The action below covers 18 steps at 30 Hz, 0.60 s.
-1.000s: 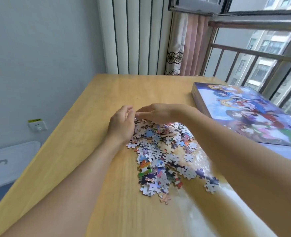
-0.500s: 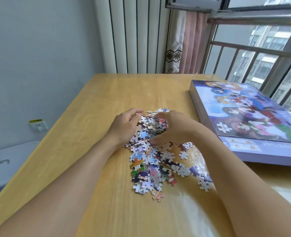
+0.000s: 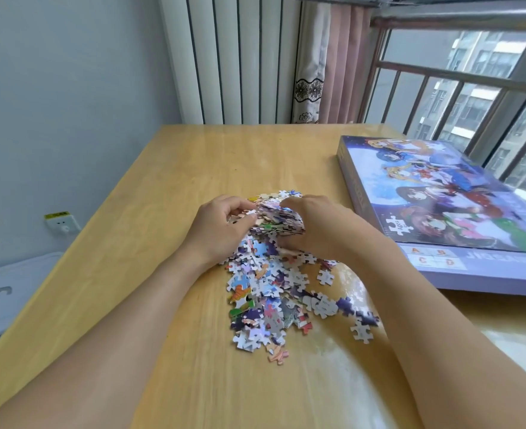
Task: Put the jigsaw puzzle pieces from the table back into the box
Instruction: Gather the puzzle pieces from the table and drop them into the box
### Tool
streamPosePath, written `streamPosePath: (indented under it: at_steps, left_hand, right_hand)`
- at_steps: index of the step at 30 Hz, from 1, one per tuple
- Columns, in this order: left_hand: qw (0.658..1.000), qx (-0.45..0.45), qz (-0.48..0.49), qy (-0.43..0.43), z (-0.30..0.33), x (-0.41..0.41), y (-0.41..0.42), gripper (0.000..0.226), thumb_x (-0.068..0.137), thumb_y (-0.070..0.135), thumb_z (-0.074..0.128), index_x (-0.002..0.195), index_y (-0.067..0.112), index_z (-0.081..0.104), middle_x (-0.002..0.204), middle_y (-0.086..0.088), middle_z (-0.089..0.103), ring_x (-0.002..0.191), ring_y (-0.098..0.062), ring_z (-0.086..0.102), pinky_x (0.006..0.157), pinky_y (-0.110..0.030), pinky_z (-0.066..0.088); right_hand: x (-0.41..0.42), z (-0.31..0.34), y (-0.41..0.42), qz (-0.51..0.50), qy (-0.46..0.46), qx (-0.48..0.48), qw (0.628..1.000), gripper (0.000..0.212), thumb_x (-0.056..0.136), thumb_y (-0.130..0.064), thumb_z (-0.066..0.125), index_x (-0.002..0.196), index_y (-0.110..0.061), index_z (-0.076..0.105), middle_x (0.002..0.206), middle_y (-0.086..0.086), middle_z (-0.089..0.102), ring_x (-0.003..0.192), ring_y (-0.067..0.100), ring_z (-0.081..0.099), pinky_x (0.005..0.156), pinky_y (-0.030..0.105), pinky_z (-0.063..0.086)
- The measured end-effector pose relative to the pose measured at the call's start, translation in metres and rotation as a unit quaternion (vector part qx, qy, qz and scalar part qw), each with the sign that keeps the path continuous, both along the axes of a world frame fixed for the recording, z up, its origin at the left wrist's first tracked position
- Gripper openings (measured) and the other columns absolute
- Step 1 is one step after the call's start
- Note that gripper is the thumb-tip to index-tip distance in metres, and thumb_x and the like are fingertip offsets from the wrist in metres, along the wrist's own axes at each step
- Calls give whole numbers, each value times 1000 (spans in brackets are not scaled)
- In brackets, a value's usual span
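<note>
Head view, hands (image 3: 221,230) cupping puzzle pieces (image 3: 275,218) mid-table

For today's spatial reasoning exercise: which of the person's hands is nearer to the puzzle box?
Right. The right hand grips the gathered pieces on the side facing the puzzle box; the left hand holds their far side.

The table (image 3: 169,187) is pale wood with a smooth, glossy finish. Beside the gripping hands, printed cardboard puzzle pieces (image 3: 265,292) look matt; the box (image 3: 441,212) has glossy printed card.
</note>
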State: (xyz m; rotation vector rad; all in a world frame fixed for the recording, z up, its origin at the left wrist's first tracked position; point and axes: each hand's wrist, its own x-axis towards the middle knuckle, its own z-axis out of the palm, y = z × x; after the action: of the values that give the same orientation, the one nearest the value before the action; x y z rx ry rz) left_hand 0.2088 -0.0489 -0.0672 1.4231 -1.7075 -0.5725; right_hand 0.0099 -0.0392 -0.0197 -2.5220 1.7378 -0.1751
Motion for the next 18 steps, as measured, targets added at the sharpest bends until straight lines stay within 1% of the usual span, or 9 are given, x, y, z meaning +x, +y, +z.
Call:
streamPosePath:
  at_steps: [2,4,5,8,11,12,15,16,18]
  left_hand:
    - [1000,-1,-6,6,0,0,1,17,96,29,64,108,24,74,98,21,66,88,11,58,71,-2,38]
    - [1000,1,-7,30,0,-1,4,18,99,31,59,109,27,73,79,25,65,74,12,59,65,-5,38]
    - [999,5,-4,43,0,-2,3,19,100,32,57,110,28,73,79,24,66,76,10,60,66,-7,40]
    - [998,-5,7,69,0,-2,4,23,102,31,53,116,28,71,100,18,71,94,8,62,76,-5,43]
    - [995,-24,25,93,-1,0,2,21,103,28,52,113,27,71,98,16,71,81,10,61,72,-10,43]
    - [994,-32,32,102,0,0,1,21,102,27,53,112,26,71,99,14,72,81,10,61,71,-10,44]
    - [991,-69,43,106,3,-1,4,18,101,23,56,110,22,71,103,13,72,97,3,64,80,-9,46]
    - [990,-78,42,106,5,-2,7,17,101,23,57,111,21,71,103,13,72,99,1,64,83,-9,47]
    - [989,-96,36,111,9,-5,12,17,100,25,57,110,21,71,103,13,71,100,-1,65,84,-11,48]
  right_hand:
    - [0,-1,0,0,-6,-9,1000,54,91,-47,67,138,-26,53,127,3,62,107,27,62,83,42,55]
    - [1,-2,1,-1,-12,-34,999,40,93,-41,65,128,-25,59,119,2,64,99,27,63,79,42,56]
    - [1,-1,-1,-4,-15,-36,999,35,93,-39,65,124,-24,60,116,2,65,95,27,63,77,42,56]
    - [0,0,-3,-11,-31,-46,998,31,95,-36,63,120,-19,61,116,4,66,95,30,63,77,43,56]
    - [-1,0,-4,-24,-69,-57,996,32,95,-35,64,122,-18,61,112,5,68,96,31,63,78,44,56]
    - [-2,1,-5,-31,-99,-58,993,35,95,-36,66,125,-19,61,113,4,70,97,29,64,79,44,56]
    - [-5,6,-5,-42,-232,-49,971,49,89,-38,75,133,-23,61,120,-2,70,103,19,65,87,40,55]
    - [-6,8,-4,-44,-278,-37,959,50,86,-36,78,132,-22,62,119,-3,69,102,15,64,88,34,54]
    - [-7,10,-4,-49,-347,-13,936,51,83,-34,82,129,-19,65,110,-6,69,90,6,62,80,21,49]
